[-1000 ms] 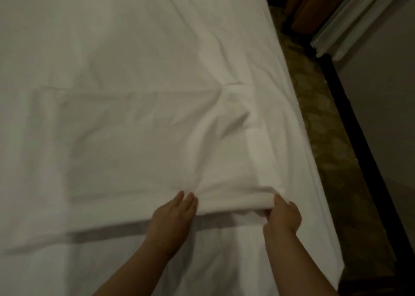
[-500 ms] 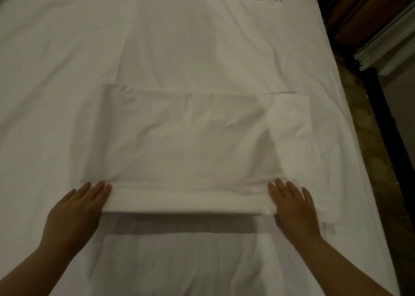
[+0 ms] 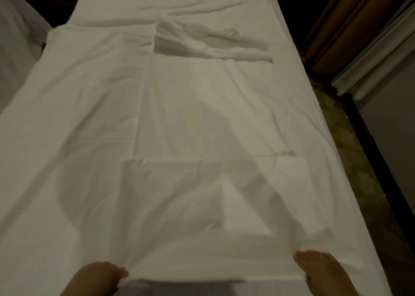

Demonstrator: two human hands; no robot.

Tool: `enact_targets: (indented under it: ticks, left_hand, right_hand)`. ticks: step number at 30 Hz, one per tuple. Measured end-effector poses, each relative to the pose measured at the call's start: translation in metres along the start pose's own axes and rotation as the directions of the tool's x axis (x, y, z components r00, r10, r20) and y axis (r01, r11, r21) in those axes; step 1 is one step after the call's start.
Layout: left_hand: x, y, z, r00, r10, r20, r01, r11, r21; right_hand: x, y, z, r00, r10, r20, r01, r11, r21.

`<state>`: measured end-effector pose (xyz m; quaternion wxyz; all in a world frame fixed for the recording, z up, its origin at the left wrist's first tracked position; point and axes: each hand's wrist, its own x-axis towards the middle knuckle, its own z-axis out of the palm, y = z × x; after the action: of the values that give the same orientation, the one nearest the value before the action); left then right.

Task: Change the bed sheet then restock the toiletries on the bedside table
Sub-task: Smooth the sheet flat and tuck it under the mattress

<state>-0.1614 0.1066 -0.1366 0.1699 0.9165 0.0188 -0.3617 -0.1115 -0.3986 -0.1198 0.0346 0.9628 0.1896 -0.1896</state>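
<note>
Two hands work the near edge of the white bed sheet [image 3: 202, 120] in the head view. The left hand [image 3: 98, 277] pinches a thick folded hem, fingers curled round the cloth; the right hand [image 3: 323, 271] also holds that edge, though blur hides its exact grip. My read: the sheet change is in hand, the fresh sheet unfolding along the bed [image 3: 350, 206]. Next likely needs an even pull toward the foot. Cloth looks thin, soft cotton, creased in square fold lines.
</note>
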Motion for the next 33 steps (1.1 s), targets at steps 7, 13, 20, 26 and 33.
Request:
enact_targets:
  ticks: [7,13,20,26,33]
  left_hand:
    - [0.041,0.054,-0.120,0.924,-0.043,0.380,-0.032,0.982,0.188]
    - [0.138,0.045,-0.274,0.992,-0.125,0.018,0.121,0.978,0.169]
    - [0.243,0.024,-0.351,0.779,-0.192,-0.596,0.319,0.941,0.113]
    - [0.288,0.037,-0.304,0.509,-0.111,-0.854,0.165,0.986,-0.030]
    - [0.282,0.068,-0.136,0.720,0.290,-0.630,-0.072,0.935,0.348]
  right_hand:
    - [0.071,0.021,-0.091,0.950,0.145,0.277,-0.165,0.985,0.050]
    - [0.212,0.039,-0.200,0.974,0.219,-0.059,-0.224,0.967,-0.119]
    - [0.362,0.050,-0.245,0.902,0.138,-0.409,-0.224,0.960,-0.171]
    - [0.421,0.061,-0.204,0.860,0.272,-0.433,-0.335,0.939,-0.075]
    - [0.404,-0.030,-0.098,0.861,0.029,-0.507,-0.004,0.999,0.051]
